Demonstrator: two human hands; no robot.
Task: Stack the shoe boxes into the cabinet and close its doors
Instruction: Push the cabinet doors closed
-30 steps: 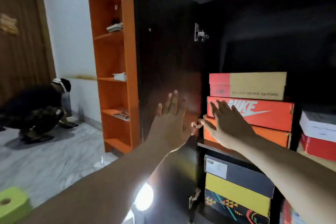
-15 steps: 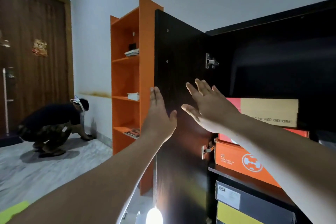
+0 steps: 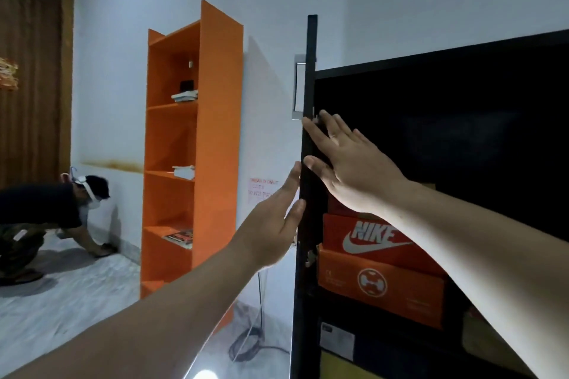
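The dark cabinet fills the right half of the view. Its left door stands edge-on to me, seen as a thin black strip. My left hand lies flat with straight fingers against the door's outer side. My right hand spreads open across the door's inner side and edge. Inside, a red Nike shoe box sits on an orange shoe box. Beneath the shelf are a dark box with a white label and a yellow box. My right forearm hides the boxes above the Nike one.
A tall orange open bookshelf stands against the white wall at centre left. A person crouches on the marble floor at far left by a brown wooden door. A black cable lies on the floor near the cabinet.
The left cabinet door has swung from showing its wide inner face to standing edge-on. Both hands rose and moved right with it, and my view lifted, dropping the lower boxes partly out of frame.
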